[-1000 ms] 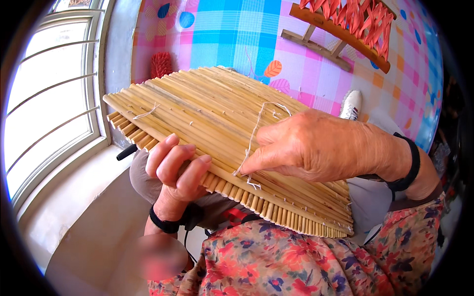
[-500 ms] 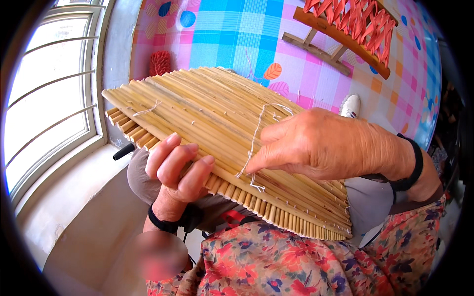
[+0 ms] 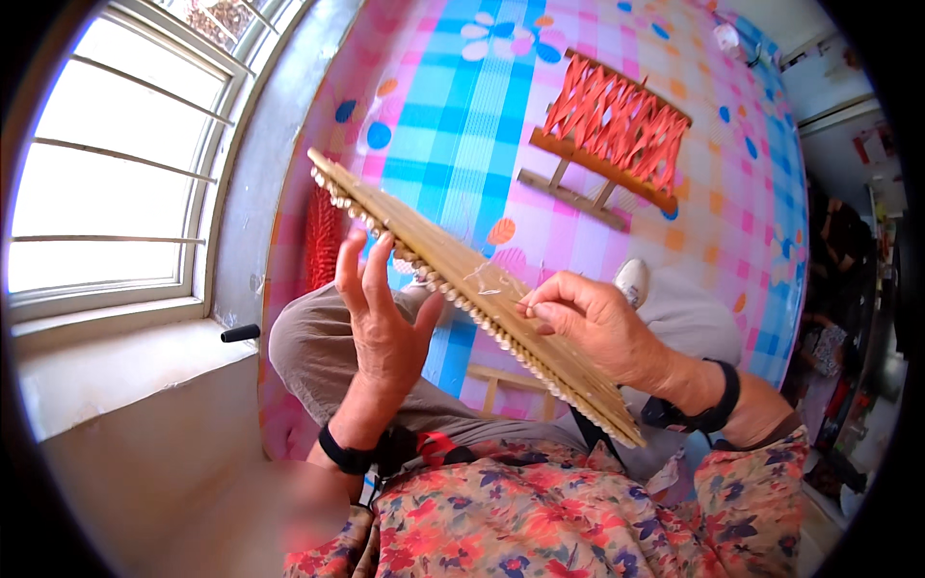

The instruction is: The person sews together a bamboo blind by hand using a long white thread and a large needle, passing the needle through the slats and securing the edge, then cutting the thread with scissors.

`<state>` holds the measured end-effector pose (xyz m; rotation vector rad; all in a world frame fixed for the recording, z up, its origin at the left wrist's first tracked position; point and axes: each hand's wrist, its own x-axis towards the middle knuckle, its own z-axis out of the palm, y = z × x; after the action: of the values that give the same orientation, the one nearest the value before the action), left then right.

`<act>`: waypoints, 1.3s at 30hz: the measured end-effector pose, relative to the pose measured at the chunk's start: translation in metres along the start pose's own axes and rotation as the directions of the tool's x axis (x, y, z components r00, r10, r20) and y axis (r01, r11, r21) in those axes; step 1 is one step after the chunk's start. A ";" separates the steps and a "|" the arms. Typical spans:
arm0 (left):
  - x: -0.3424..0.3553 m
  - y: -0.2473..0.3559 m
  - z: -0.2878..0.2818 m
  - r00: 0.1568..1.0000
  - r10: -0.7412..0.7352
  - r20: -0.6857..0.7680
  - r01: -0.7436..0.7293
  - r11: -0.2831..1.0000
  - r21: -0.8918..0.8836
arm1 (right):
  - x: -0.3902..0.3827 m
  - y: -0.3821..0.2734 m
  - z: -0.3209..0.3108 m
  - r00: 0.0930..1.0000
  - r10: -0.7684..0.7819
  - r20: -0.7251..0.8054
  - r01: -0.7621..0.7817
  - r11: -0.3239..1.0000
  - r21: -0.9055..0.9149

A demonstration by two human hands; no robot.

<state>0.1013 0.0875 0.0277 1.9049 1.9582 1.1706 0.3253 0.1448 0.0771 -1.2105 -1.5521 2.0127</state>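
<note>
The left hand (image 3: 381, 332) is held up with its fingers loosely spread and the thumb standing well out to the side. The upper fingertips meet the lower edge of the mat (image 3: 506, 310) in this view; whether they press on it or only overlap it, I cannot tell. The right hand (image 3: 607, 332) is on the other side, thumb and forefinger brought together in a pinch at the mat's face. What sits between those tips is too small to tell. White string (image 3: 489, 287) lies on the mat just beside the pinch.

The mat, made of pale stalks laid side by side, is in front of the body, above the lap. It is tipped steeply, seen almost edge-on, slanting from upper left to lower right, with a row of cut stalk ends along its lower edge.

Black bands circle both wrists, and the shirt (image 3: 540, 511) is floral. Grey trousers (image 3: 328, 337) cover the parted knees; a pale shoe (image 3: 632, 281) shows beyond the right hand. The floor is covered by a bright checked sheet (image 3: 453, 144) with flowers and leaves. On it stands a wooden stool (image 3: 617, 125) strung with red straps. At left, a barred window (image 3: 116, 183) lets in strong light above a white ledge (image 3: 125, 371).
</note>
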 end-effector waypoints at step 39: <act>0.080 0.204 -0.051 0.924 0.267 0.274 -0.231 0.960 -0.158 | -0.053 -0.011 -0.029 0.453 -0.819 -0.352 0.769 0.559 -0.311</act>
<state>0.2140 0.1137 0.2201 2.1647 1.4918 0.9679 0.3760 0.1299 0.1076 -0.6617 -1.5468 0.9265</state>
